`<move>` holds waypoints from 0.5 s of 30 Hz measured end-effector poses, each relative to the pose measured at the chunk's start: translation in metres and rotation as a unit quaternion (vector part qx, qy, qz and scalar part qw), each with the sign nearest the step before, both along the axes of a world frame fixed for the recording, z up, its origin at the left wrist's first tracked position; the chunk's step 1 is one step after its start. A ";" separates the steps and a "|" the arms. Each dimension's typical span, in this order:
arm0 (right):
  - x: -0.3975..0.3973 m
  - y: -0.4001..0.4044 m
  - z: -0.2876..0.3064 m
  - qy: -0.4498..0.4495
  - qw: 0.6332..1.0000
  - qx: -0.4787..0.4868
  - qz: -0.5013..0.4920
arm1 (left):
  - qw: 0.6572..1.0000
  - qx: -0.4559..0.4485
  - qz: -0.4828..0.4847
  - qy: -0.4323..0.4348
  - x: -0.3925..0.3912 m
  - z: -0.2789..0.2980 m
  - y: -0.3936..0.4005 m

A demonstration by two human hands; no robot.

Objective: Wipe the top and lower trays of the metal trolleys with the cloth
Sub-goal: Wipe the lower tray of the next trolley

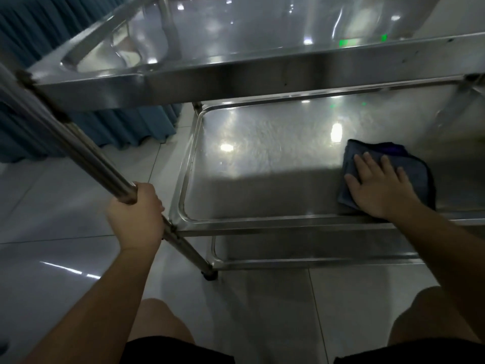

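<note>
Two bare knees (160,319) are showing nearest the camera, above the tiled floor (52,206). The left hand (135,216) is wrapping its grip tight around the trolley's corner post (86,156), just left of the lower tray (262,185). The right hand (380,185) is pressing flat, fingers straight and spread, on the dark cloth (417,172), which is lying on the lower tray's near right part. The top tray (262,67) is sitting above it. A blue curtain (31,30) is hanging beyond the trolley's left side.

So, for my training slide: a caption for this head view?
Right hand presses dark blue folded cloth on steel trolley's lower tray; left hand grips its leg.
</note>
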State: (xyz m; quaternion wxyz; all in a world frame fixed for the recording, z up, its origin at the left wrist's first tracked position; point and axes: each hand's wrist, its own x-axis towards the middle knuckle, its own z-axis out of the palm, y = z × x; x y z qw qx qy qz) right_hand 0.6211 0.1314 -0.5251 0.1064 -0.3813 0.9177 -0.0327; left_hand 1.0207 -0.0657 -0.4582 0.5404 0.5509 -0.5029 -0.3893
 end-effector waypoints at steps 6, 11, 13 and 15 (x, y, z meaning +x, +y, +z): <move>0.029 0.002 0.003 0.007 0.999 0.002 0.040 | 0.999 0.010 -0.038 -0.025 0.004 0.010 0.005; 0.031 0.002 0.010 -0.001 0.999 0.018 0.044 | 0.997 0.029 -0.058 -0.052 0.010 0.010 0.003; 0.031 0.001 0.012 -0.004 0.999 0.026 0.043 | 0.994 0.039 -0.059 -0.081 0.014 0.008 0.006; 0.030 0.000 0.012 -0.008 0.999 0.031 0.040 | 0.985 0.053 -0.067 -0.149 0.020 0.001 0.017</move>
